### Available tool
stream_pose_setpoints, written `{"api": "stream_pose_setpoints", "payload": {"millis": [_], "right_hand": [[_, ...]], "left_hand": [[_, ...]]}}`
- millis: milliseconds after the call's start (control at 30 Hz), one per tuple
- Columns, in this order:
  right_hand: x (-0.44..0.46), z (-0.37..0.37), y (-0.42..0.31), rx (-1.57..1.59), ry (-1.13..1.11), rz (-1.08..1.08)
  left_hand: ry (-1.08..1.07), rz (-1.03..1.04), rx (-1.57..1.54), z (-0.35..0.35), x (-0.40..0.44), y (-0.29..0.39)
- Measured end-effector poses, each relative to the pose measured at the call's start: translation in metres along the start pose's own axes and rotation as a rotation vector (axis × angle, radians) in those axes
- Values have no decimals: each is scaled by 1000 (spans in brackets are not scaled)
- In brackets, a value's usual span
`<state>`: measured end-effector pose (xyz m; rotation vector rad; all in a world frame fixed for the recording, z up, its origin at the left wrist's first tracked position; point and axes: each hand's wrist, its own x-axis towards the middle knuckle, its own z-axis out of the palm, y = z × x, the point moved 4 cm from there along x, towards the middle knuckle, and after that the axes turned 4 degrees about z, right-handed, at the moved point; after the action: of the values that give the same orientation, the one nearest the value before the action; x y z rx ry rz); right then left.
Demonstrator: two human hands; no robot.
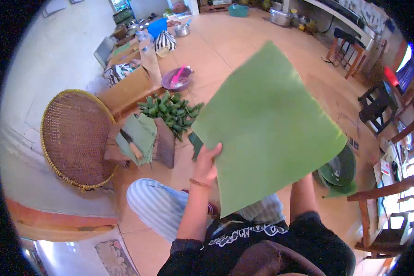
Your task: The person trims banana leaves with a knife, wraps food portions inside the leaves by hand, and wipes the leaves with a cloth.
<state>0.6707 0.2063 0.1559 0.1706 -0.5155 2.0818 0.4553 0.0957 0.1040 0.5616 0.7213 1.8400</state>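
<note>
A large, flat piece of banana leaf (pixel 271 119) is held up in front of my chest and covers the middle of the view. My left hand (pixel 209 161) grips its lower left edge, thumb on the near face and the fingers behind. Only my right forearm (pixel 302 193) shows, since the leaf hides that hand. To the left, a knife (pixel 130 143) with a wooden handle lies on a stack of cut leaf pieces (pixel 145 131) on a low wooden stool (pixel 164 145). Just beyond is a heap of small green leaf parcels (pixel 170 110).
A round woven tray (pixel 78 138) leans against the left wall. Past the heap stand a cardboard box (pixel 126 89) and a purple basin (pixel 170 85) with a pink utensil. At my right are a dark basin (pixel 342 168) and a wooden chair (pixel 386 188).
</note>
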Motion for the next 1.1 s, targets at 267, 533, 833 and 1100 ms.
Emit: {"api": "stream_pose_setpoints", "payload": {"millis": [267, 533, 833, 1100], "right_hand": [[26, 8, 55, -402, 79, 68], [46, 49, 132, -1828, -474, 24], [39, 17, 168, -1877, -378, 2], [49, 1, 146, -2222, -428, 19]], "left_hand": [[201, -100, 166, -42, -6, -7], [252, -143, 111, -37, -4, -4], [195, 8, 169, -36, -8, -8], [279, -50, 82, -57, -11, 15]]}}
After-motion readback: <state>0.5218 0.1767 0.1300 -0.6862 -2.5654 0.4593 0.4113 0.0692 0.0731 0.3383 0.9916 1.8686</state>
